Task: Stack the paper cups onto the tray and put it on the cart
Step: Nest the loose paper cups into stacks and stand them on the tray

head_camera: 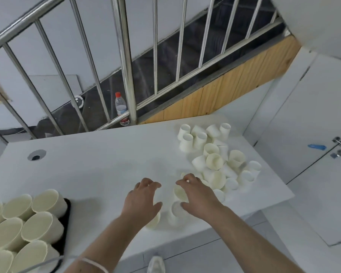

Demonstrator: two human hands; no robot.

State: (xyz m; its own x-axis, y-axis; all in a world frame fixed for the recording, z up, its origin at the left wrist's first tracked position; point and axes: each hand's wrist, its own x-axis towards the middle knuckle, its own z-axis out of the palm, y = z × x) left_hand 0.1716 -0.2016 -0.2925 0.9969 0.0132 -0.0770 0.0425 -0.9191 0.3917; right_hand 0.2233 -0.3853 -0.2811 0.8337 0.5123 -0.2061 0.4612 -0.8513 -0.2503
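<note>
Both hands are down on the white table (98,154): left hand (141,201) curled over a cup (154,219) near the front edge, right hand (195,196) with fingers bent around another cup (180,192). Loose paper cups (215,158) are piled just right of them. Black tray (66,219) at the left already carries upright cups (34,229). Water bottle (122,109) stands behind the railing (124,56).

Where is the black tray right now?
In the head view, the black tray sits at the table's lower-left, loaded with paper cups, left of the left hand.
</note>
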